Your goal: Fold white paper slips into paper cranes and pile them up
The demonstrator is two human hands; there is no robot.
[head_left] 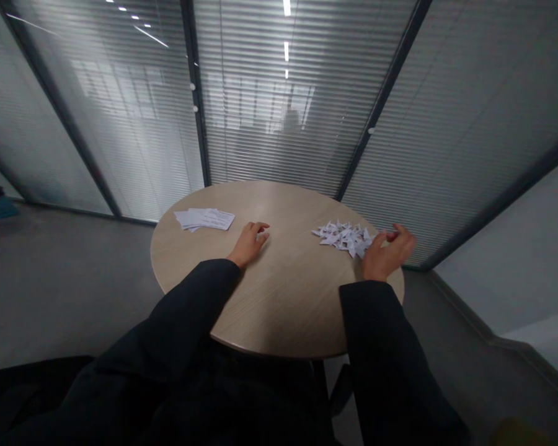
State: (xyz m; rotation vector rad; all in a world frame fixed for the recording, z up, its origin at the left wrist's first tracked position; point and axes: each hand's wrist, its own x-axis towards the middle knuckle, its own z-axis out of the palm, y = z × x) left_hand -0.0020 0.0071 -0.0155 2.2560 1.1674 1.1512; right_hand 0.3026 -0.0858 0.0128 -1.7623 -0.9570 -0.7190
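The round wooden desk carries flat white sheets at ten o'clock and small folded papers at two o'clock.

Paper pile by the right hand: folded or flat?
Folded. The pile beside the right hand is small creased shapes with points sticking up; the sheets at far left lie flat.

The scene is dim and cool, grey overall. Ceiling lights show as bright reflected streaks high in the glass partition, whose blinds glow pale at the centre and darken towards the sides. The round table takes soft, even light with a faint sheen and barely any shadow. The dark sleeves sink to near black, without detail. The white folded paper pieces stand out brightest low down. The right hand looks slightly smeared. Wide-angle distortion bows the partition posts at the edges, and the corners are soft
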